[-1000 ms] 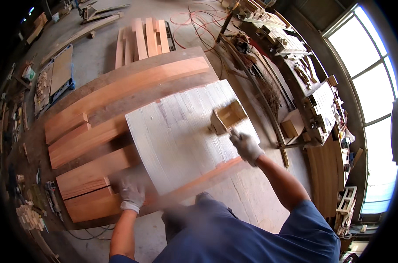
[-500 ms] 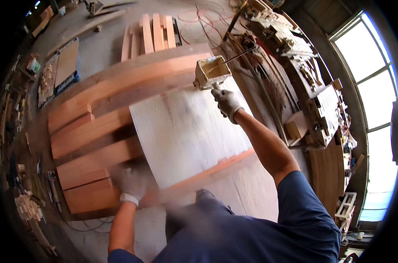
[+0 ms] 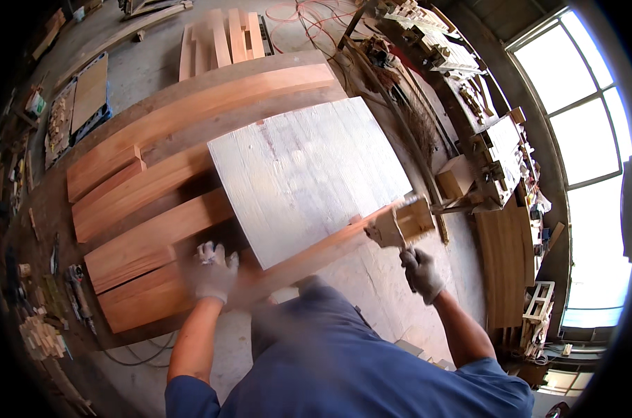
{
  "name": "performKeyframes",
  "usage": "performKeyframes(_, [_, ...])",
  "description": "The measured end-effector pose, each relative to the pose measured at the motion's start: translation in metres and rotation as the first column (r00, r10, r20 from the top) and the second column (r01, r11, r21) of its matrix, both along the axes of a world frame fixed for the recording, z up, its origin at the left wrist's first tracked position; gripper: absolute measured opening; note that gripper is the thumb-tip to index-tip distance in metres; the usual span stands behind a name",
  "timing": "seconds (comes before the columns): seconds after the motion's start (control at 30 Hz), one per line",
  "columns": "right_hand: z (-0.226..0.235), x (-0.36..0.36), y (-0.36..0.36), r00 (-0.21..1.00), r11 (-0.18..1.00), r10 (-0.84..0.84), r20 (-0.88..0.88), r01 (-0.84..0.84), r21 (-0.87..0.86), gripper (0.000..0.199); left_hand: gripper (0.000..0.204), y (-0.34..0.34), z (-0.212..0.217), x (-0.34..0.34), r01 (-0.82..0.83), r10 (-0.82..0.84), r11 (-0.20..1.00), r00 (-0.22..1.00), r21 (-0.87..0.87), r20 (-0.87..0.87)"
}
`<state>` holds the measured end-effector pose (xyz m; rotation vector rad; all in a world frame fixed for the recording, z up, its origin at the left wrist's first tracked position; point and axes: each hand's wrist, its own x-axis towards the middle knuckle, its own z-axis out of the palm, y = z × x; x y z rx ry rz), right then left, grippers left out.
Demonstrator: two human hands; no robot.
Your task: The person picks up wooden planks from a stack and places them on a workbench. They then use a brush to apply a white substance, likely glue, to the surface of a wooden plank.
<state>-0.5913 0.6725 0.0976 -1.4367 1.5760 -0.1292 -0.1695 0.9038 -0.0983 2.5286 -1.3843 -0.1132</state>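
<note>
My right hand (image 3: 423,274), in a grey glove, grips the short handle of a box-shaped container (image 3: 414,220). Its walls are crusted cream and its open top faces up and right. This box is beyond the near right corner of a rectangular panel (image 3: 309,171) with a streaky, whitish surface. The panel lies across several reddish wooden boards (image 3: 149,202). Over the near boards, left of the panel, is my gloved left hand (image 3: 216,274), its fingers apart and slightly bent. Blur hides whether it touches the wood.
Behind the work lies a stack of wooden strips (image 3: 222,42), with red hoses (image 3: 305,17) beside it. A cluttered bench (image 3: 501,150) runs along the right under a window. A pallet with boards (image 3: 86,97) lies far left; tools (image 3: 79,292) lie at the left.
My right hand has drawn the box from above the panel's far edge toward me and to the right. My left hand has shifted slightly; the view has moved a little.
</note>
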Motion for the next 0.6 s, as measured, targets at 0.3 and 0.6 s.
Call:
performKeyframes(0.3, [-0.087, 0.145, -0.135, 0.712, 0.581, 0.657, -0.247, -0.688, -0.435, 0.043, 0.045, 0.000, 0.004, 0.004, 0.001, 0.002, 0.998, 0.999, 0.070, -0.044])
performKeyframes(0.6, [-0.057, 0.351, -0.238, 0.921, 0.970, 0.244, 0.304, -0.226, -0.091, 0.046, 0.046, 0.004, 0.003, 0.007, -0.003, 0.003, 0.999, 1.000, 0.048, -0.018])
